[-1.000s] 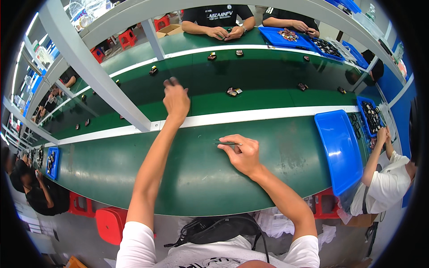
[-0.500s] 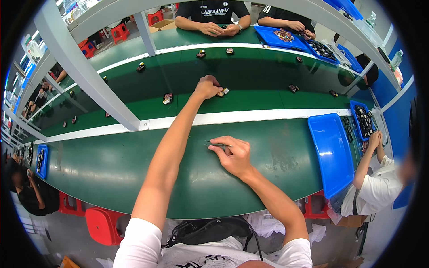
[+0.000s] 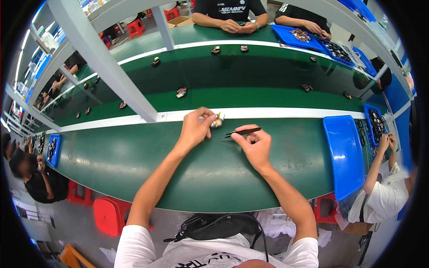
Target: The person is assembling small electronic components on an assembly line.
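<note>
My left hand [image 3: 195, 128] is over the near bench just this side of the white rail, its fingers pinching a small component with pale and yellow parts [image 3: 217, 121]. Blur hides the component's exact kind. To its right, my right hand [image 3: 255, 146] grips dark tweezers [image 3: 246, 131] between thumb and fingers. The tweezers' tips point left toward the component and stand apart from it. Both hands are above the green bench top [image 3: 214, 178].
Beyond the white rail [image 3: 254, 113], small components [image 3: 181, 92] lie spaced along the green belt [image 3: 250, 96]. A blue tray [image 3: 344, 156] sits at the right, beside a co-worker [image 3: 382, 192]. A grey post [image 3: 120, 71] rises at left. Two people work across the belt.
My left hand has drawn back from the belt to the near bench, bringing the small component with it. My right hand has moved slightly toward it, turning the tweezers.
</note>
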